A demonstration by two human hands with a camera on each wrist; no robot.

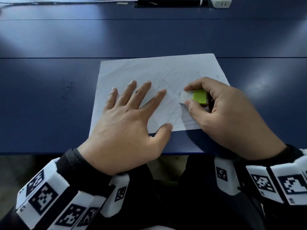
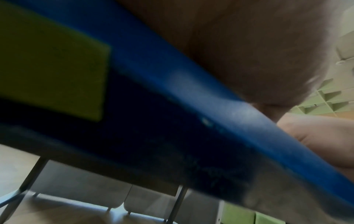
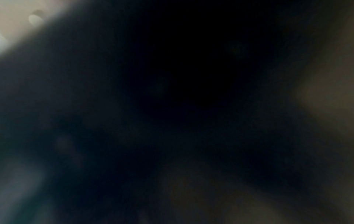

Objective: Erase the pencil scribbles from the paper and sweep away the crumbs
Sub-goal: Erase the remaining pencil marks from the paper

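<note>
A white sheet of paper covered in grey pencil scribbles lies on the blue table near its front edge. My left hand lies flat on the sheet's left half, fingers spread and straight, pressing it down. My right hand pinches a white eraser with a green sleeve between thumb and forefinger. The eraser's white end touches the paper just right of my left forefinger. The right wrist view is dark and shows nothing. The left wrist view shows only the table edge from below and my palm.
Dark specks, perhaps eraser crumbs, lie on the table left of the paper. At the far edge sit a dark box, a white power plug and a cable. The table's front edge runs just behind my wrists.
</note>
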